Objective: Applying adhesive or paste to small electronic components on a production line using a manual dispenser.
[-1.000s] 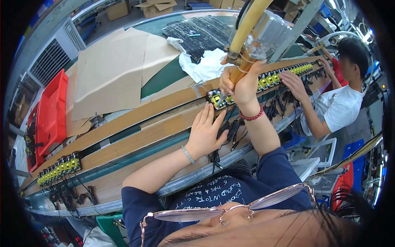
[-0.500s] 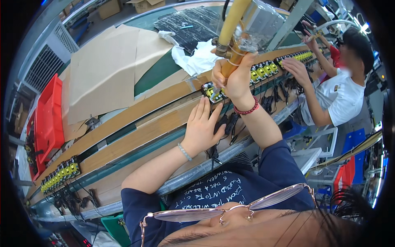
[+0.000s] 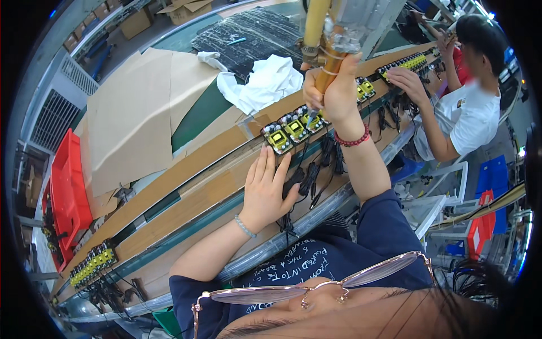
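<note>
My right hand is closed around an amber glue-dispenser tube. Its thin nozzle points down at a yellow-and-black circuit board in a row on the wooden rail; whether the tip touches is hard to tell. Beside that one sit a middle board and the row's leftmost board. My left hand lies flat with fingers spread, its fingertips against the near edge of the leftmost board. Black cables hang from the boards toward me, past my left thumb.
A second group of boards stands at the rail's left end, near a red tray. Cardboard sheets and a white cloth lie beyond the rail. At right, a co-worker reaches toward more boards.
The nozzle has gone from the leftmost board to one farther right in the row. My left fingertips stay by the leftmost board. The whole view has shifted slightly.
</note>
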